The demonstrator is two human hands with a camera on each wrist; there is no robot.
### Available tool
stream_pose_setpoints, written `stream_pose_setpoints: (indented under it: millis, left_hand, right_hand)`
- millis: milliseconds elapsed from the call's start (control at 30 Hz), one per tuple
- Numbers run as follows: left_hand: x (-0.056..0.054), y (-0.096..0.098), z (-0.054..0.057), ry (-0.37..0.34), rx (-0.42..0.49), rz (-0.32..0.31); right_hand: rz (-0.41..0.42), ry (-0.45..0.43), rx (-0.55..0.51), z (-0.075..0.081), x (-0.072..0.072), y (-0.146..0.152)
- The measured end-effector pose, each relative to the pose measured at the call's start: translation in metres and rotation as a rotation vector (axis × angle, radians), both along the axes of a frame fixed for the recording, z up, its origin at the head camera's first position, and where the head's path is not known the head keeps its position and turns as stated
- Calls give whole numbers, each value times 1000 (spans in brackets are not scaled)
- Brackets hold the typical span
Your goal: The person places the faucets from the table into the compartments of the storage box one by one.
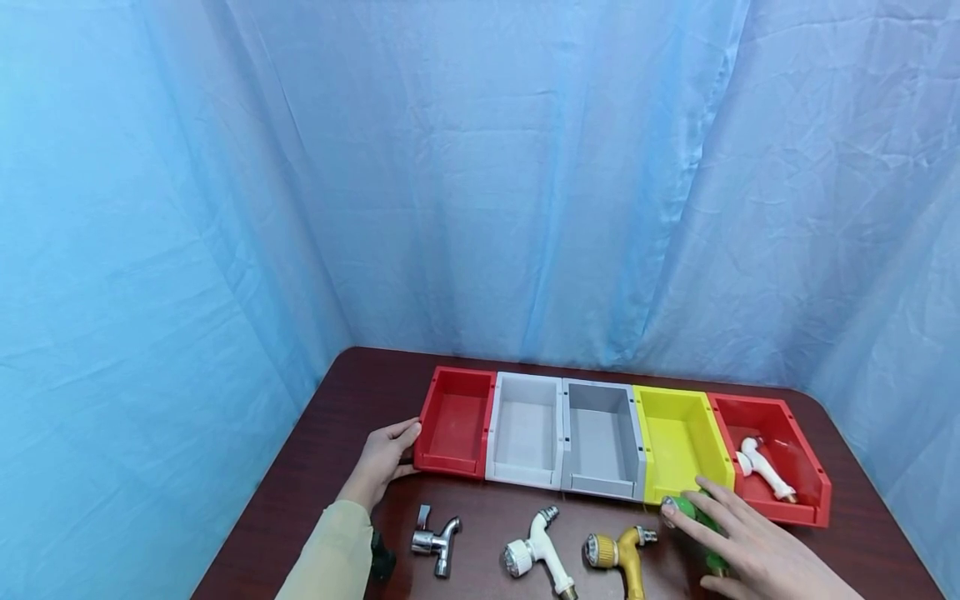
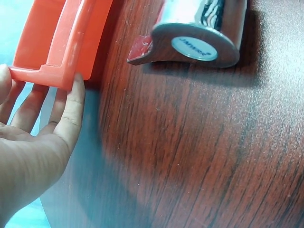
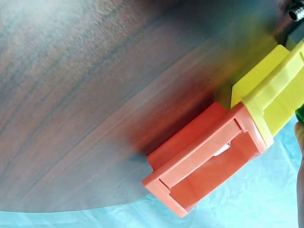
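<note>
My left hand (image 1: 382,462) grips the front left corner of the leftmost red bin (image 1: 453,421), thumb on one side and fingers on the other. In the left wrist view those fingers (image 2: 76,102) press against the bin's lower edge. Before the yellow bin (image 1: 675,433), my right hand (image 1: 757,542) holds a green faucet (image 1: 681,506) between spread fingers and thumb, and the hand partly hides it. Only a bit of the green faucet (image 3: 300,114) shows at the right wrist view's edge. A white faucet (image 1: 767,471) lies in the rightmost red bin (image 1: 813,487).
Between the end bins stand a white bin (image 1: 525,475) and a grey bin (image 1: 600,487), all in one row. In front lie a chrome faucet (image 1: 438,542), a white faucet (image 1: 542,546) and a yellow faucet (image 1: 628,558) on the dark wooden table (image 1: 300,483). Blue curtains (image 1: 480,183) surround it.
</note>
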State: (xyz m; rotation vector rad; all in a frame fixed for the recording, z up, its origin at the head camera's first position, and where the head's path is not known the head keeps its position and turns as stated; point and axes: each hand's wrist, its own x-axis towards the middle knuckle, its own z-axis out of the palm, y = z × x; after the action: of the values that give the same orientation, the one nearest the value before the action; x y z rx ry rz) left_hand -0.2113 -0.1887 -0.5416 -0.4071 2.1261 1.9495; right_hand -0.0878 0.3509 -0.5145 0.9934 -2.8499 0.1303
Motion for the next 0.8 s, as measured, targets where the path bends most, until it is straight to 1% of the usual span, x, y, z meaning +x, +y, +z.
stream_pose_setpoints:
  millis: [267,367,500,633,700,800]
  left_hand:
    - [-1,0,2,-12,6,8]
    - [-2,0,3,-13,9,14]
    - [-3,-1,3,-21,18,23]
    - [-3,-2,2,-28,20,30]
    - [-3,-2,2,-28,21,31]
    - [-4,-3,1,-26,24,32]
  right_hand:
    - [-43,37,26,7,-3,0]
    - [-42,57,32,8,-4,2]
    - [-12,101,18,7,-8,6]
    - [21,125,2,4,-12,9]
    - [26,131,6,4,-14,10]
    - [55,165,9,5,-17,12]
